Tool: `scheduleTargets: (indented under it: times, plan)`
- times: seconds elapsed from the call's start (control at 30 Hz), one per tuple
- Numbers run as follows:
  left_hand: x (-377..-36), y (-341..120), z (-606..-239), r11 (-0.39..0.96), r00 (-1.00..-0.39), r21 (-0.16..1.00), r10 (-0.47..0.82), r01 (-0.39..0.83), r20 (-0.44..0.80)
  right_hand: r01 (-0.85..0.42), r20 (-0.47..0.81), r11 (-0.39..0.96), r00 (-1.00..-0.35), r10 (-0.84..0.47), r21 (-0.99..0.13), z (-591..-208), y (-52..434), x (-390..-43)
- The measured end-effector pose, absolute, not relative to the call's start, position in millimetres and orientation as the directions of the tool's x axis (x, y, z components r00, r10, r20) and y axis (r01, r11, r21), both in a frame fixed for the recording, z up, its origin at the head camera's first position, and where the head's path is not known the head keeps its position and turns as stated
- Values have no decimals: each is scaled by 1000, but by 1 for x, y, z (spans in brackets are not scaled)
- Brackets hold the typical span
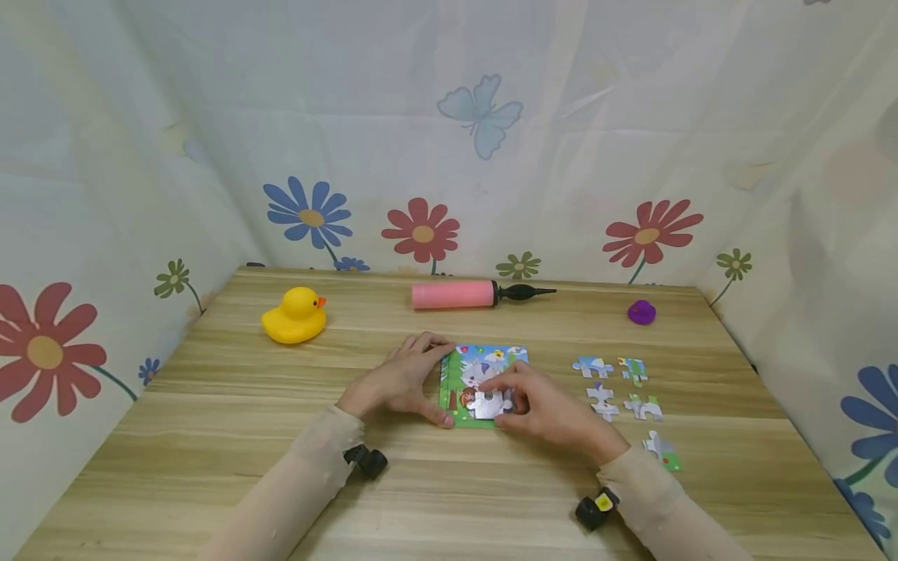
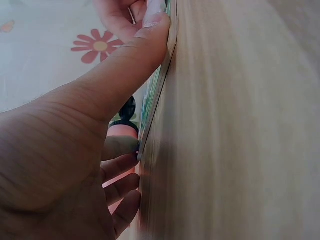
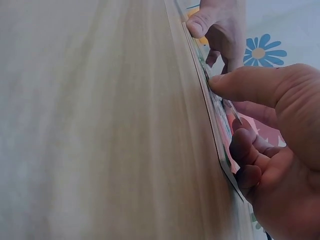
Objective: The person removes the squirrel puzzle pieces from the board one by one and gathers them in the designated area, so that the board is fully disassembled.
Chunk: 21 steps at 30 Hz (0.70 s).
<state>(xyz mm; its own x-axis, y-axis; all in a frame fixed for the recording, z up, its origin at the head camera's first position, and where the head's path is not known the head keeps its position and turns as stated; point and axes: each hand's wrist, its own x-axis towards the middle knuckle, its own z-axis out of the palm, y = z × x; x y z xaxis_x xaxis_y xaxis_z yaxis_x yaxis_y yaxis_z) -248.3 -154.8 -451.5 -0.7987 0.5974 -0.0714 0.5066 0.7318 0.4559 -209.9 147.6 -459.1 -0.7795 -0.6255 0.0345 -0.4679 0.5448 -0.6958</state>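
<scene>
A colourful puzzle board (image 1: pixel 491 357) lies flat on the wooden table (image 1: pixel 210 436), near the middle. My left hand (image 1: pixel 429 382) holds the board's left edge, thumb at its near corner and fingers at the far corner. In the left wrist view the thumb (image 2: pixel 145 45) presses against the board's thin edge (image 2: pixel 154 100). My right hand (image 1: pixel 507 402) pinches a grey-white puzzle piece (image 1: pixel 484 405) that lies on the board's lower part. Its thumb (image 3: pixel 235 82) presses down at the board's edge (image 3: pixel 212 120) in the right wrist view.
Several loose puzzle pieces (image 1: pixel 602 401) lie to the right of the board. A yellow rubber duck (image 1: pixel 295 315) sits at the back left, a pink hand pump (image 1: pixel 456 295) at the back middle, and a small purple object (image 1: pixel 641 312) at the back right. Flowered curtains enclose the table.
</scene>
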Motion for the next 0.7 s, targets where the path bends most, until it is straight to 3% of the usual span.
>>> scheduleTargets:
  times: [0.7]
  plan:
    - [-248, -157, -450, 726, -799, 466, 598, 506, -62, -450, 104, 515, -818, -566, -730, -433, 166, -216]
